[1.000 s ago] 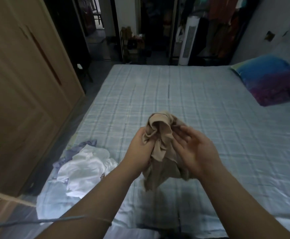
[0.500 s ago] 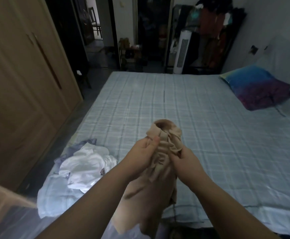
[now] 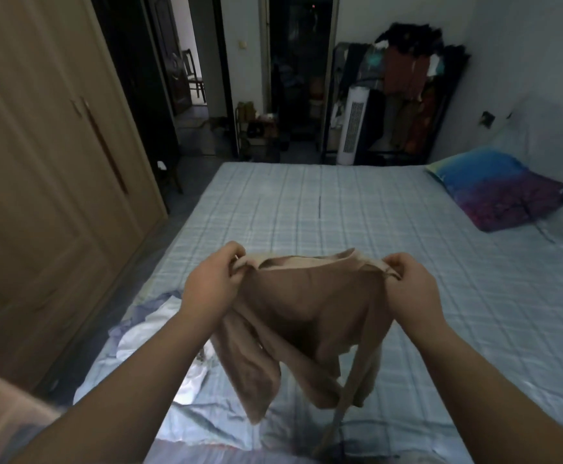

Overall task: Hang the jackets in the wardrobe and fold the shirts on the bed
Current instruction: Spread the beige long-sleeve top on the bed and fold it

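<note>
Shirt position: the tan shirt (image 3: 310, 309) is held in the air above the near end of the bed (image 3: 307, 209), between the two hands.
Shirt axis: its top edge runs left to right, stretched fairly flat. The body hangs down from that edge toward the near side of the bed.
Shirt detail: the neck opening gapes upward at the top. Loose folds droop low on the left, and a narrow strip dangles on the lower right.
Left grip: the left hand (image 3: 211, 284) is closed tight, thumb and curled fingers pinching the top left corner of the shirt.
Right grip: the right hand (image 3: 410, 286) is closed the same way, pinching the top right corner.
Wardrobe: the wooden wardrobe (image 3: 39, 195) stands to the left of the bed with its doors closed, so its contents are hidden.
Clothes rack: the dark rack (image 3: 407, 95) beyond the bed's far end holds hanging garments.
On the bed: a crumpled white and pale blue clothes pile (image 3: 146, 333) lies at the near left edge, and a blue and purple pillow (image 3: 498, 189) lies at the far right.
</note>
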Tool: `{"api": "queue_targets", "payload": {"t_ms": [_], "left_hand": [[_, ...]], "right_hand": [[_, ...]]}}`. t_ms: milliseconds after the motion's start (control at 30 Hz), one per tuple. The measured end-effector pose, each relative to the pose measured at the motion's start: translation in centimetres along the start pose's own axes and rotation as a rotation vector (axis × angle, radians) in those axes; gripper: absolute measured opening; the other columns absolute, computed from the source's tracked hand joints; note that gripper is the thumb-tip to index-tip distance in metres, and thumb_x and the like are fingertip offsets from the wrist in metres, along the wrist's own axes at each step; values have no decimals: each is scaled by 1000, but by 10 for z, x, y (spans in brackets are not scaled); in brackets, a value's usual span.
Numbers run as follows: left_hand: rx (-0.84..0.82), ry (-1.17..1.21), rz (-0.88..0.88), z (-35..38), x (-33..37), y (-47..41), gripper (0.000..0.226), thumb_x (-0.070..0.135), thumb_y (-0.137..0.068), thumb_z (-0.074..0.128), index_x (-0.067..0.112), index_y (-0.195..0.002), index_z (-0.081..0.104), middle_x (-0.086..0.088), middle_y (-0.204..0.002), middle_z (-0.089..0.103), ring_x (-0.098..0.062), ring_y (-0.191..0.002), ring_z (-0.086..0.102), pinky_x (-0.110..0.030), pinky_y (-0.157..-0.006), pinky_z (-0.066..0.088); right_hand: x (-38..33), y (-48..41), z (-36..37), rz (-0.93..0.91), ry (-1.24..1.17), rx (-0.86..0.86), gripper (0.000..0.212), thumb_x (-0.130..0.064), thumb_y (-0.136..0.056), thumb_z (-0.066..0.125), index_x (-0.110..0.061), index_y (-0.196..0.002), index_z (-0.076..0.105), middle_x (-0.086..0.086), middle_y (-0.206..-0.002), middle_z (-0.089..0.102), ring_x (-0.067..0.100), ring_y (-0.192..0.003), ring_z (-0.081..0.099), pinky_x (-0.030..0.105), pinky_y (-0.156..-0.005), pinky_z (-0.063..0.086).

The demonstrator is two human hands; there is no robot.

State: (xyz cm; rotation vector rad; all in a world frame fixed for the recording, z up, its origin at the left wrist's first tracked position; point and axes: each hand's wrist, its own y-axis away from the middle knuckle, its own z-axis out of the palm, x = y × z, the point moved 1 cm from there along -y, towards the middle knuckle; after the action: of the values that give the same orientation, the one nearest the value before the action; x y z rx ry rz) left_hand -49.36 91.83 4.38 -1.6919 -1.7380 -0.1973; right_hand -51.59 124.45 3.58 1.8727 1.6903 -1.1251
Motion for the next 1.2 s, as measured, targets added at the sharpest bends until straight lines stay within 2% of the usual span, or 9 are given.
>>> {"api": "queue_targets", "payload": {"t_ms": [100, 200, 333, 433, 567, 667, 833, 1033, 1200], "left_hand": [[-29, -82, 142, -12, -2, -5, 15, 42, -87, 51, 36, -100, 53, 12, -96, 61, -15, -87, 58, -31, -69, 40], [-75, -143, 221, -25, 0, -14, 26, 26, -81, 52, 37, -105, 51, 9, -107, 63, -20, -91, 59, -35, -73, 45], [-68, -43, 137, -39, 8, -23, 39, 3, -79, 56, 36, -100, 54, 8, -100, 67, -18, -87, 60, -36, -74, 48], [-71, 38, 67, -41, 13, -25, 35, -1, -80, 55, 30, -92, 66, 7, -91, 71, -15, -89, 63, -31, -72, 45], [-83, 135, -42, -33, 18, -22, 33, -6, -85, 51, 12, -98, 75, -2, -98, 73, -17, -97, 62, -24, -75, 39], [-36, 221, -47, -28, 28, -13, 29, -4, -89, 47, 12, -95, 71, 1, -94, 68, -15, -92, 59, -23, -69, 39], [45, 239, 63, -27, 37, -2, 29, 0, -86, 45, 24, -87, 62, 13, -85, 64, 1, -81, 55, -9, -66, 35], [78, 189, 170, -5, 38, -20, 14, 16, -83, 50, 25, -85, 60, 16, -79, 60, 1, -77, 49, -10, -63, 33], [-108, 115, 107, 61, 37, -63, 12, 15, -87, 51, 22, -83, 60, 6, -74, 61, -5, -73, 56, -22, -61, 37]], "right_hand": [[1, -15, -23, -114, 97, 14, 30, -14, -77, 53, -26, -96, 73, -11, -90, 67, 11, -86, 58, 25, -76, 38], [4, -22, -44, -125, 111, 54, 33, -11, -76, 49, -25, -95, 73, -8, -90, 65, 13, -87, 56, 25, -78, 37], [13, -27, -61, 42, 33, 37, 29, -4, -80, 52, -29, -77, 66, -17, -76, 65, 11, -74, 58, 24, -62, 38], [16, -29, -68, 121, -56, -4, 35, -1, -79, 49, -30, -72, 68, -12, -79, 67, 9, -76, 59, 26, -64, 43], [18, -23, -77, 181, -180, 23, 23, -7, -79, 53, -24, -80, 69, -6, -82, 68, 15, -82, 61, 28, -67, 43], [15, -8, -87, 10, -75, 131, 18, -18, -78, 46, -23, -80, 63, -11, -77, 63, 4, -73, 53, 25, -61, 36], [19, 0, -113, -353, 236, 238, 17, -15, -72, 42, -16, -79, 58, -8, -74, 44, 13, -73, 39, 30, -65, 25], [46, -8, -122, -373, 339, 208, 7, -27, -77, 46, -20, -76, 47, 0, -72, 46, 20, -69, 41, 34, -61, 29], [92, -54, -100, -284, 358, 144, 18, -41, -78, 46, -25, -85, 52, -4, -68, 55, 24, -65, 52, 32, -60, 36]]}}
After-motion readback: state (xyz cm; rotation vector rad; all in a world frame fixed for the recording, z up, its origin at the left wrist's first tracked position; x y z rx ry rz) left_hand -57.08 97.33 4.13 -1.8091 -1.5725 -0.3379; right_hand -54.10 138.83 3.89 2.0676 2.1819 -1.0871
